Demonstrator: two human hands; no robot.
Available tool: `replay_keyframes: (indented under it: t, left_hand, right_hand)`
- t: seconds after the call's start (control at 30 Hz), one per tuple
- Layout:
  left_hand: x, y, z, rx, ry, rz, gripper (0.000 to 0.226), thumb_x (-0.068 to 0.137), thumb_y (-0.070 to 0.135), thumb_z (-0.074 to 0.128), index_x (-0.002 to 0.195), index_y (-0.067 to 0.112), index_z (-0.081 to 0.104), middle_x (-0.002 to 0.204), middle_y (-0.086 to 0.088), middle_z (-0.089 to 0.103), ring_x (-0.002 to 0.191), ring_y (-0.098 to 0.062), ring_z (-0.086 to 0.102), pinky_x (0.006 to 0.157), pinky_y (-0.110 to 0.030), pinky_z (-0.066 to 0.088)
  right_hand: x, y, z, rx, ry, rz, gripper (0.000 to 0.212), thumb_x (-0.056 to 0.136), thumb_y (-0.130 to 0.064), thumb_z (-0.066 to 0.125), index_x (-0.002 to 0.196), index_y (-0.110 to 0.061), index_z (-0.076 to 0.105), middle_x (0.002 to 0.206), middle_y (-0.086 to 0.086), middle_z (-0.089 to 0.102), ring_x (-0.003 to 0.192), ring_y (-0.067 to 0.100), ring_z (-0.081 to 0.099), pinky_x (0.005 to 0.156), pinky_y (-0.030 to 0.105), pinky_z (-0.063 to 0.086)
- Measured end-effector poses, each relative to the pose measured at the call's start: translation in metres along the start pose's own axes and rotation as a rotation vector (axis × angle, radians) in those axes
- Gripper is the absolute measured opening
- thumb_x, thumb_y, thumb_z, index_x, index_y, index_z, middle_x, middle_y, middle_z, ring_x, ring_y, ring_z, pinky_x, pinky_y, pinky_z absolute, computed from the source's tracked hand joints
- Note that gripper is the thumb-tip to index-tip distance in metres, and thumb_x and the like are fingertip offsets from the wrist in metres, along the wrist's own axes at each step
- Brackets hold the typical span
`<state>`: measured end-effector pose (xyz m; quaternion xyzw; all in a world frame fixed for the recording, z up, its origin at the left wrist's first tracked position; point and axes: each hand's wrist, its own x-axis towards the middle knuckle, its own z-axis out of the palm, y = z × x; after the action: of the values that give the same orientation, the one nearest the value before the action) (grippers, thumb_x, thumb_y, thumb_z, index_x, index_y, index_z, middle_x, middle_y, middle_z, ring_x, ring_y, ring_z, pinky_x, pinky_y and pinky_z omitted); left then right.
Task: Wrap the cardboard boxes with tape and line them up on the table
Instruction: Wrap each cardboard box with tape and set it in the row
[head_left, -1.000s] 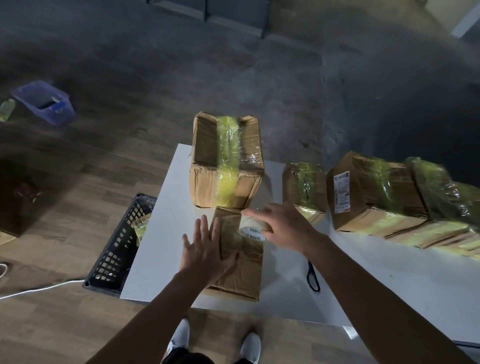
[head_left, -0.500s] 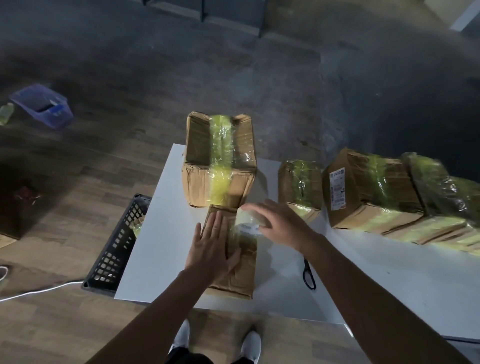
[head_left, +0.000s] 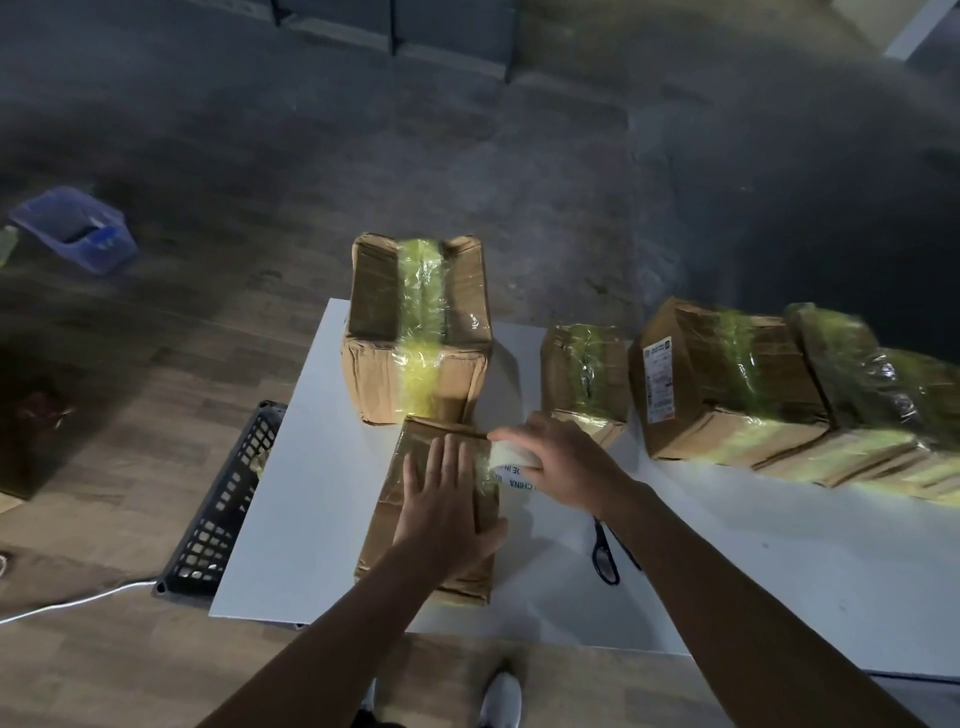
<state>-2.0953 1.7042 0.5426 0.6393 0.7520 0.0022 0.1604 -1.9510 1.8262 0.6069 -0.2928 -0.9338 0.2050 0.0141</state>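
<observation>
Your L hand (head_left: 447, 501) lies flat, palm down, fingers straight & close together, thumb splayed to the rt, pressing on the flat box (head_left: 379, 535). L forearm runs up from btm centre. Your R hand (head_left: 563, 457) sits just beside it, knuckles up, fingers curled round the tape roll (head_left: 511, 462). R forearm comes in from btm rt. Both arms bare.

Two bare forearms come in from the lower edge of the frame: the left forearm (head_left: 332, 639) from bottom centre, the right forearm (head_left: 727, 597) from the lower right corner. Each is uncovered up to the left hand (head_left: 447, 504) and right hand (head_left: 566, 460). At bottom centre a pale, round-toed shoe (head_left: 500, 699) shows beside a sliver of dark clothing (head_left: 371, 721).
</observation>
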Motion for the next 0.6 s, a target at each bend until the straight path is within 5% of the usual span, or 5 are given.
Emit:
replay_keyframes:
  t: [0.1,0.37,0.5,0.6]
  left_hand:
    - [0.002,-0.001,0.002,0.012,-0.038,-0.002,0.101,0.085,0.072,0.025,0.153,0.005,-0.009,0.161,-0.015,-0.014,0.147,-0.03,-0.017,0.116,-0.058,-0.008]
    - [0.003,0.001,0.006,0.023,-0.101,-0.005,0.1,0.082,0.072,0.019,0.152,0.007,-0.012,0.16,-0.014,-0.019,0.146,-0.03,-0.021,0.115,-0.061,-0.007]
    - [0.012,0.019,-0.006,0.022,-0.142,-0.078,0.107,0.084,0.074,0.032,0.151,0.002,-0.01,0.157,-0.02,-0.02,0.146,-0.038,-0.018,0.111,-0.066,-0.007]
    - [0.016,0.042,-0.014,0.039,-0.209,-0.195,0.098,0.091,0.048,0.049,0.148,-0.004,-0.011,0.155,-0.027,-0.021,0.143,-0.046,-0.02,0.109,-0.069,-0.005]
  right_hand:
    - [-0.009,0.01,-0.003,0.077,-0.002,0.002,0.053,0.082,-0.014,0.071,0.132,-0.027,0.057,0.103,-0.001,0.054,0.088,0.012,0.053,0.069,0.017,0.036]
    - [-0.035,0.044,0.027,0.078,-0.124,0.147,0.047,0.085,-0.02,0.065,0.127,-0.036,0.052,0.101,-0.005,0.052,0.086,0.013,0.053,0.067,0.026,0.041]
    - [-0.028,0.04,0.048,0.093,-0.131,0.172,0.048,0.088,-0.023,0.064,0.129,-0.038,0.046,0.11,-0.002,0.054,0.092,0.015,0.057,0.076,0.035,0.05]
    - [-0.021,0.037,0.053,0.068,-0.129,0.155,0.048,0.087,-0.021,0.064,0.13,-0.034,0.046,0.107,0.0,0.053,0.093,0.019,0.057,0.075,0.037,0.051]
